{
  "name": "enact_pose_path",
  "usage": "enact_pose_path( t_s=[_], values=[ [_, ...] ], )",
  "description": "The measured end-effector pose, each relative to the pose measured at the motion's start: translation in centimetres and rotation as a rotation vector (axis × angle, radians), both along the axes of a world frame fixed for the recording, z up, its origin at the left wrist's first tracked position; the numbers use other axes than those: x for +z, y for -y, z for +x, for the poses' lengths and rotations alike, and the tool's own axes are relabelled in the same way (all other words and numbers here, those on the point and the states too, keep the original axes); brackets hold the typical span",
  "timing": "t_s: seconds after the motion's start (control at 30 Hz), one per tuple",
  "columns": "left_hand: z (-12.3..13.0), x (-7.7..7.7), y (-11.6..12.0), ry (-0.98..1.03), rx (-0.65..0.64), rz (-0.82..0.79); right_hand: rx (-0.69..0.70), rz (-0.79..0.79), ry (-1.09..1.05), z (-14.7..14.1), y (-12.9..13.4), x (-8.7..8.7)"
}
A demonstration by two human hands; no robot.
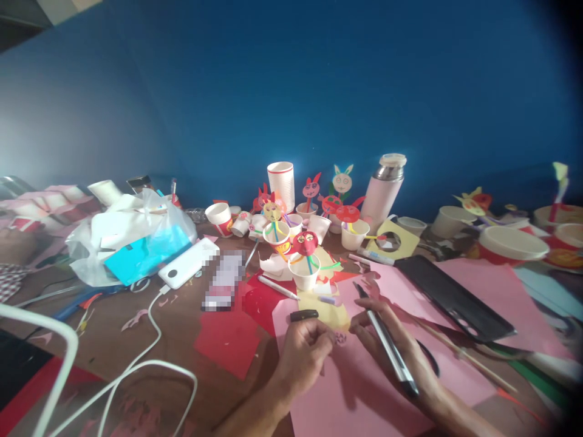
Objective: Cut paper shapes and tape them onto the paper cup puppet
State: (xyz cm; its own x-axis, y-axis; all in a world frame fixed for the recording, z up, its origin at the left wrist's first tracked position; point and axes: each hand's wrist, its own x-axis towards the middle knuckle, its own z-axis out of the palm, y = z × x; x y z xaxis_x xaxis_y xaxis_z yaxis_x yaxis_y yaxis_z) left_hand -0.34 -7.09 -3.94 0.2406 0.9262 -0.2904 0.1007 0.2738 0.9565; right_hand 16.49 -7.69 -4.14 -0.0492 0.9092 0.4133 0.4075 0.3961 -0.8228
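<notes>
Pink paper (pixel 364 397) lies on the brown table under both hands. My left hand (pixel 307 349) is closed in a pinch on a small pink paper piece (pixel 340 338) with dark marks drawn on it; a black pen cap (pixel 304 315) rests at its fingers. To the right, my right hand (pixel 387 340) is closed around a silver and black marker (pixel 392 352), whose dark tip points up and left, clear of the paper piece. Just beyond the hands stands a white paper cup (pixel 304 278) holding a red paper face (pixel 305 243). A white pen (pixel 279 287) lies beside it.
A black phone (pixel 455 297) lies on the right, with wooden sticks nearer me. Cups with paper faces and a pink flask (pixel 381 194) line the blue wall. At left are a power bank (pixel 189 264), its white cable (pixel 157 340), a plastic bag and another person's hand (pixel 18 246).
</notes>
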Motion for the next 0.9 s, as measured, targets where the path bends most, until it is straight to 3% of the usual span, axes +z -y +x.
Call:
enact_pose_path(
  t_s=[0.77,0.9],
  values=[
    [0.33,-0.45,0.09,-0.012,-0.039,0.023,0.032,-0.045,0.047,-0.31,0.26,-0.56],
    [0.18,-0.29,0.03,0.031,-0.02,0.02,-0.017,-0.014,0.041,0.09,0.11,-0.78]
  ],
)
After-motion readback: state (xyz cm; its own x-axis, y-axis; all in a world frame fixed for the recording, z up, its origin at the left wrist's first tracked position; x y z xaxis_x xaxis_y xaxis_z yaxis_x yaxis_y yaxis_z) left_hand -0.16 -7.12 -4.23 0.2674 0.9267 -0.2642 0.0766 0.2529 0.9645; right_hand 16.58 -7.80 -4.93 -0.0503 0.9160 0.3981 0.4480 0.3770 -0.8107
